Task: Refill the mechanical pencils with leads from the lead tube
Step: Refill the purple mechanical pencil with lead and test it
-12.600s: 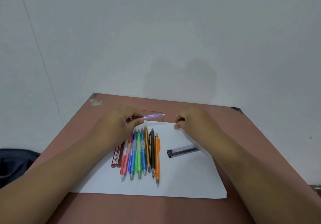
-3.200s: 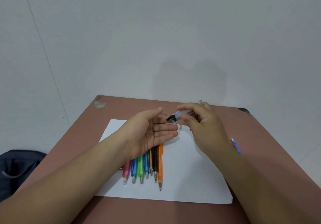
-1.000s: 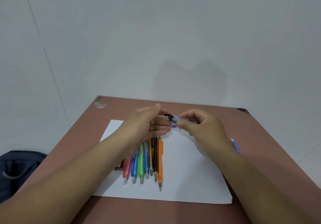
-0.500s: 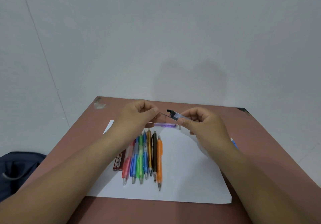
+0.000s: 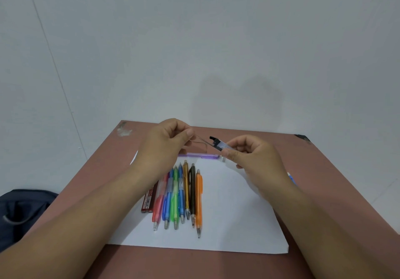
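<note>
Lead [image 5: 201,140] pinched in left hand [image 5: 164,146] fingertips; right hand [image 5: 253,157] grips lead tube [image 5: 218,144].

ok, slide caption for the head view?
Left hand draws a lead from the lead tube held by the right hand, above a row of mechanical pencils.

We note a plain white wall [image 5: 194,40] behind the grip, with a thin vertical seam [image 5: 52,62] far to its left. Beneath the grip, a reddish-brown table [image 5: 324,170], its far-left corner scuffed [image 5: 124,130]. Lower left of the grip, a dark blue bag [image 5: 19,211]. Light even, shadows soft.
</note>
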Motion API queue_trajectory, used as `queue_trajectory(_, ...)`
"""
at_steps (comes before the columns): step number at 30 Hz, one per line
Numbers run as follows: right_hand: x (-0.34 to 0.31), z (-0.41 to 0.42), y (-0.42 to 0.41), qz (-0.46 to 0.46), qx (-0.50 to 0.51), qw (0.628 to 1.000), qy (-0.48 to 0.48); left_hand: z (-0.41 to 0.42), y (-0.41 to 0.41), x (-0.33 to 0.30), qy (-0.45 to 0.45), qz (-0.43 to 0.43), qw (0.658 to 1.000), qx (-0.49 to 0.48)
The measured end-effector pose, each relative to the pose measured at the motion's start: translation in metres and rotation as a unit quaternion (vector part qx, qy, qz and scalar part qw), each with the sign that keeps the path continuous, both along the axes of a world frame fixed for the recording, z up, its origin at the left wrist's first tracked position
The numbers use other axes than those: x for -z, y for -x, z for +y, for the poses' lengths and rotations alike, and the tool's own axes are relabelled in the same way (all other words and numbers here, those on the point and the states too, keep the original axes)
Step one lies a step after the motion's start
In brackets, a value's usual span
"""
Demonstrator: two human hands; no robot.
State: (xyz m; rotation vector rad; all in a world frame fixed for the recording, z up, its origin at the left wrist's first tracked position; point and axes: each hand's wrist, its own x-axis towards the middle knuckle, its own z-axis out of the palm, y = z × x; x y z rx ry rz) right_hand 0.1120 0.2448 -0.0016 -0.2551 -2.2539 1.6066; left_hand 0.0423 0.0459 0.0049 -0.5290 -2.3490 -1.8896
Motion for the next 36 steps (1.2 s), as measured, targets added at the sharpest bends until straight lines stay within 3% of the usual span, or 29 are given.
queue_trajectory(13, 0.0, 0.002, -0.001, -0.001, -0.001, 1.0, 0.008, -0.011, 0.004, -0.006, -0.013, 0.058, 0.995, -0.074)
queue_trajectory(18, 0.0, 0.001, -0.001, -0.007, -0.004, 0.999, 0.033, -0.011, -0.003, -0.01, -0.075, 0.077, 0.994, -0.029)
queue_trajectory(27, -0.004, -0.003, -0.004, -0.013, -0.022, 0.998, 0.066, 0.002, -0.019, 0.002, 0.009, 0.125, 0.985, 0.121)
queue_trajectory(36, -0.004, -0.005, -0.004, -0.025, -0.02, 0.999, 0.044, 0.002, -0.021, 0.003, 0.078, 0.172, 0.978, 0.089)
